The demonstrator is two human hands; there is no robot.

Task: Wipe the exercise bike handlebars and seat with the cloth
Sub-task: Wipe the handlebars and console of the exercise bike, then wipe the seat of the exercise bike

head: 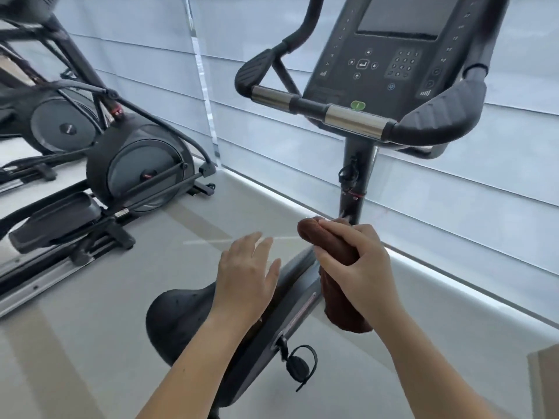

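Note:
The exercise bike stands in front of me. Its handlebars [341, 114] run black and chrome below the console [390, 52]. The black seat [175, 319] is low in the middle of the view, partly hidden by my left forearm. My right hand [360, 264] is closed around a bunched brown cloth [341, 309], held above the bike frame between seat and post. The cloth's ends stick out above and below the fist. My left hand [246, 276] hovers flat over the front of the seat, fingers apart, holding nothing.
An elliptical trainer [127, 170] stands to the left on the pale floor, with another machine behind it. Window blinds [453, 192] cover the wall behind the bike. A pedal strap [299, 364] hangs at the bike's lower frame. A tan object [544, 379] sits at bottom right.

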